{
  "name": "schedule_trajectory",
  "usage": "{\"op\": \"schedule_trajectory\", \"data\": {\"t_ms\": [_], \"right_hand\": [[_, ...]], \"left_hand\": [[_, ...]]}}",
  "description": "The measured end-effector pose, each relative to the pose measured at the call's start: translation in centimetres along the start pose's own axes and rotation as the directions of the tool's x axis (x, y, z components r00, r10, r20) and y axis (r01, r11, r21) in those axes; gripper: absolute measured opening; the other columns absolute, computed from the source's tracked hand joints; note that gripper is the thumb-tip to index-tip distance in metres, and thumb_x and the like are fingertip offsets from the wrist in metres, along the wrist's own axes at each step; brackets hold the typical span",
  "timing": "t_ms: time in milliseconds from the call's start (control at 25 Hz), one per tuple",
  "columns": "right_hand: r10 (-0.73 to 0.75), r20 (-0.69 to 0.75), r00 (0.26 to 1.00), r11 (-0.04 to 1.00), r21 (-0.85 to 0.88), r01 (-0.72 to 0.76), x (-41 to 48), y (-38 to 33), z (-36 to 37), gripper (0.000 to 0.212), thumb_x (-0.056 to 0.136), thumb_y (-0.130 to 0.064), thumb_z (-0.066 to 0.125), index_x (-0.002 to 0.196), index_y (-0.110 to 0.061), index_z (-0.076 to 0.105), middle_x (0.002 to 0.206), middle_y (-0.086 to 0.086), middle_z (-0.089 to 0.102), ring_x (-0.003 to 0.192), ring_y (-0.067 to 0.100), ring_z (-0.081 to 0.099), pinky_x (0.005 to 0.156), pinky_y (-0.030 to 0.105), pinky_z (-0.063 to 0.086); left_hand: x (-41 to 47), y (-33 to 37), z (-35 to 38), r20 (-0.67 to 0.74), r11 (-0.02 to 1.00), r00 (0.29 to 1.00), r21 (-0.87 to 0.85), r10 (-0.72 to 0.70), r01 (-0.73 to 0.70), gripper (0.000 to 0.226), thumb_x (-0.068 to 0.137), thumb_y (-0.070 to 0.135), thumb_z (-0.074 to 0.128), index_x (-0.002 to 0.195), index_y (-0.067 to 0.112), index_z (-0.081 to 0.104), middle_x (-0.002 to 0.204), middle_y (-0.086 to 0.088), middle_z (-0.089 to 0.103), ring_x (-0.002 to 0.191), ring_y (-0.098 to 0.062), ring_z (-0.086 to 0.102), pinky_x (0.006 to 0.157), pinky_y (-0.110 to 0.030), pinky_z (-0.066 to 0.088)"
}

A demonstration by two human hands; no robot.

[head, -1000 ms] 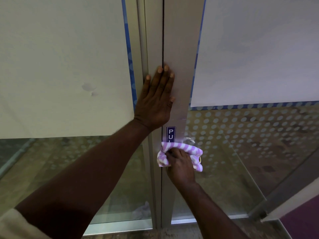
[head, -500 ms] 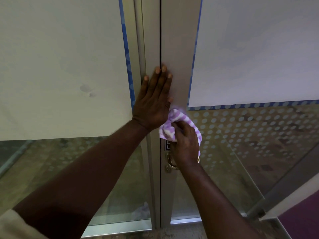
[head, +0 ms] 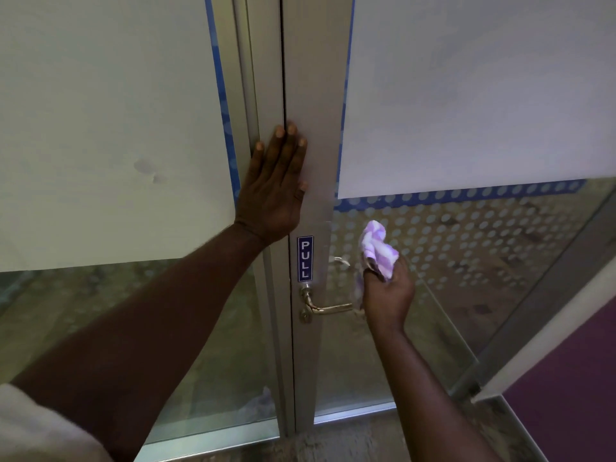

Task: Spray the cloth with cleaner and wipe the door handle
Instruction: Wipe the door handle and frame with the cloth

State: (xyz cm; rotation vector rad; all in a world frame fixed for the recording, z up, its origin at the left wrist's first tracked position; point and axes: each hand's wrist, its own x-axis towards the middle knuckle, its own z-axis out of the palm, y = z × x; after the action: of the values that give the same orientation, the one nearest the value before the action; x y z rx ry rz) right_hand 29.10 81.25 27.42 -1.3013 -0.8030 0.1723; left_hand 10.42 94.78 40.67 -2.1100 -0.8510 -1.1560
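Dim, even indoor light with a greenish cast, no hard shadows; soft sheen on the metal door frame (head: 313, 78); wide-angle bowing of straight edges; slight motion blur on the cloth (head: 378, 250)

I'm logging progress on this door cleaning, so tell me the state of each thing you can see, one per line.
left hand: open, flat against the door frame.
right hand: shut on the cloth, beside the handle's tip.
cloth: bunched up, off the handle.
door handle: horizontal, uncovered.
PULL sign: stuck on, fully visible.
door: looks closed.
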Motion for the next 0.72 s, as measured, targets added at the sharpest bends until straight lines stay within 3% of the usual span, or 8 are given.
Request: {"op": "schedule_trajectory", "data": {"t_ms": [80,160,280,360,440,480,600,720], "right_hand": [[0.184,0.016,0.983,0.960,0.212,-0.184,0.2,-1.1,-1.6,0.012,0.091,-0.011,0.075,0.097,-0.021,0.078,0.085,-0.010,0.077,0.078,0.005,0.071,0.072,0.028,0.055],[0.359,0.153,0.921,0.826,0.409,-0.389,0.5,-2.2,-2.8,0.020,0.079,-0.003,0.067,0.088,-0.018,0.076,0.079,-0.001,0.071,0.071,0.015,0.067,0.072,0.036,0.054],[0.406,0.466,0.786,0.546,0.566,-0.617,0.7,-3.3,-4.1,0.046,0.067,-0.003,0.054,0.112,-0.005,0.068,0.101,0.021,0.065,0.091,0.037,0.065,0.091,0.055,0.052],[0.365,0.562,0.742,0.454,0.589,-0.669,0.4,-4.2,-4.5,0.050,0.062,-0.008,0.057,0.110,-0.005,0.070,0.097,0.019,0.070,0.088,0.038,0.069,0.086,0.052,0.059],[0.340,0.602,0.722,0.429,0.584,-0.689,0.1,-4.8,-4.8,0.043,0.060,-0.012,0.058,0.099,-0.006,0.077,0.091,0.016,0.075,0.083,0.037,0.073,0.078,0.047,0.063],[0.337,0.618,0.711,0.429,0.571,-0.700,0.1,-5.1,-4.9,0.041,0.063,-0.012,0.056,0.097,-0.005,0.078,0.092,0.017,0.076,0.082,0.037,0.074,0.076,0.047,0.063],[0.405,0.608,0.683,0.531,0.451,-0.717,0.4,-5.6,-4.5,0.041,0.082,-0.008,0.052,0.117,-0.004,0.073,0.109,0.021,0.074,0.095,0.040,0.074,0.081,0.051,0.063],[0.345,0.168,0.923,0.917,0.147,-0.370,-0.4,-5.0,-4.6,0.048,0.093,-0.015,0.069,0.139,-0.017,0.057,0.133,0.007,0.064,0.121,0.030,0.065,0.086,0.036,0.059]], "left_hand": [[0.0,0.5,-1.0,0.045,0.995,0.999,-0.096,-0.026,0.031,0.063,0.105,0.018,0.050,0.161,-0.002,0.029,0.169,-0.025,0.025,0.158,-0.041,0.018,0.131,-0.050,0.004],[-1.3,1.7,-2.0,0.093,0.975,0.995,-0.214,-0.036,0.055,0.063,0.105,0.017,0.050,0.161,-0.003,0.028,0.170,-0.024,0.022,0.159,-0.040,0.017,0.131,-0.050,0.004],[-5.1,5.9,-3.4,0.277,0.831,0.948,-0.483,-0.153,0.275,0.063,0.108,0.028,0.051,0.162,0.002,0.032,0.170,-0.015,0.029,0.157,-0.027,0.028,0.129,-0.038,0.018],[-6.3,9.3,-4.4,0.547,0.454,0.777,-0.633,-0.311,0.627,0.059,0.107,0.036,0.057,0.158,0.009,0.043,0.159,-0.010,0.049,0.143,-0.017,0.050,0.117,-0.029,0.040],[-6.2,11.0,-4.9,0.783,0.013,0.570,-0.586,-0.250,0.810,0.043,0.104,0.029,0.062,0.142,0.007,0.061,0.133,-0.009,0.068,0.115,-0.018,0.066,0.097,-0.032,0.052],[-6.1,11.2,-5.0,0.844,-0.094,0.505,-0.525,-0.179,0.846,0.033,0.103,0.027,0.064,0.129,0.007,0.068,0.119,-0.009,0.073,0.104,-0.020,0.068,0.091,-0.034,0.054],[-5.6,11.1,-5.8,0.895,-0.204,0.430,-0.445,-0.115,0.872,0.013,0.096,0.018,0.076,0.107,0.013,0.074,0.099,-0.002,0.081,0.088,-0.019,0.076,0.073,-0.028,0.062],[-5.2,10.9,-6.1,0.853,-0.133,0.445,-0.491,-0.273,0.861,0.021,0.091,0.014,0.082,0.110,0.010,0.073,0.107,-0.008,0.080,0.094,-0.024,0.078,0.078,-0.035,0.066]]}}
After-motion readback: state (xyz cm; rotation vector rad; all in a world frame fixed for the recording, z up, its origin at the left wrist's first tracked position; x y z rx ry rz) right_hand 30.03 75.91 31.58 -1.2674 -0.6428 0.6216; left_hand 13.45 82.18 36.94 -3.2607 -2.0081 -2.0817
